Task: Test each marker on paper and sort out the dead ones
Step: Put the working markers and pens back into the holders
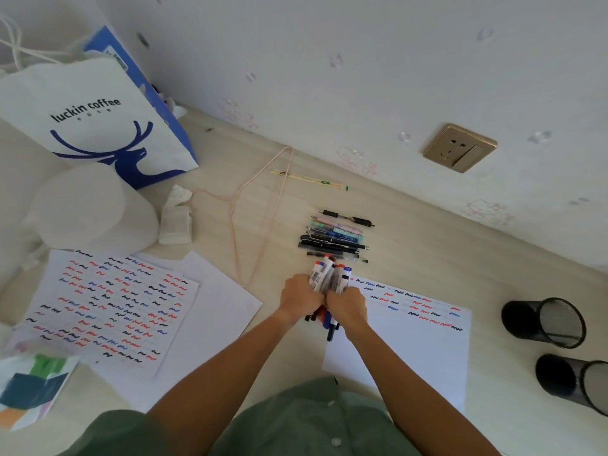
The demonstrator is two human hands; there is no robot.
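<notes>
My left hand [300, 297] and my right hand [347, 306] together grip a thick bundle of markers [330, 278], held above the table's middle. White barrels stick out beyond my fists; red, blue and black caps poke out below them. A white sheet [418, 343] with a few rows of red, blue and black squiggles lies just right of the bundle. A second sheet [108, 307] covered in squiggles lies at the left. A row of several pens [335, 236] lies on the table just beyond the bundle.
Two black mesh pen cups [546, 322] [575, 383] lie on their sides at the right. A white and blue paper bag [98, 116], a tissue roll [88, 209], a pink wire hanger [260, 205] and wrapped chopsticks [309, 180] lie toward the wall. A colourful booklet [29, 386] sits at the near left.
</notes>
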